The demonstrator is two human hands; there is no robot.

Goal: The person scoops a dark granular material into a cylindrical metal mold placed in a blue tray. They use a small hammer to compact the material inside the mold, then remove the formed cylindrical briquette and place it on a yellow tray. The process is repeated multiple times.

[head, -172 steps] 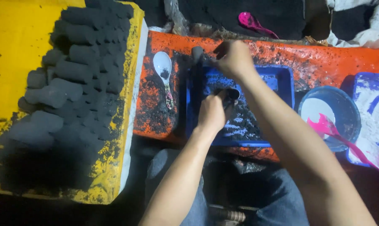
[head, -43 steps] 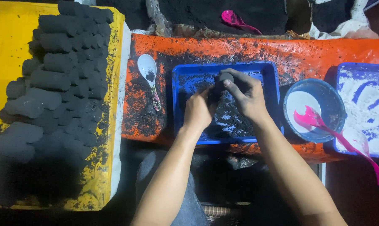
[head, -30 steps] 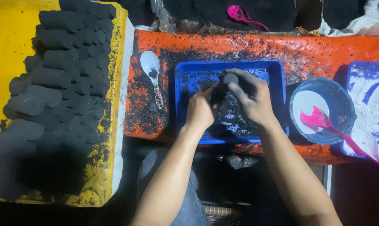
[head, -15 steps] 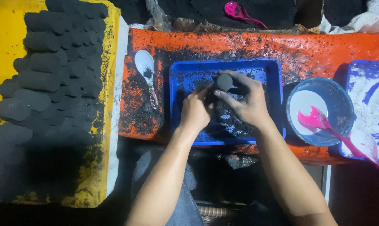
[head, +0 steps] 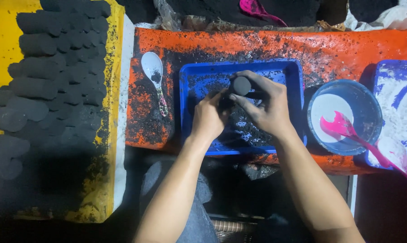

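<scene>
over blue tray (head: 298, 81) | 2 hands (head: 210, 119) (head: 266, 108) grip black cylinder (head: 241, 85)

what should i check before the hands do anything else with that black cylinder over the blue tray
1. Hold on the black cylinder: ok, the right hand wraps it from the side, its round end facing up.
2. Left hand support: ok, its fingers press at the dark piece below the cylinder.
3. Work sits over the blue tray: ok, black powder lies inside it.
4. Whether the cylinder is free of the piece below: cannot tell, the hands hide the join.
5. White spoon: ok, it lies apart, left of the tray.
6. Pile of black cylinders on the yellow board: ok, apart from both hands.
</scene>
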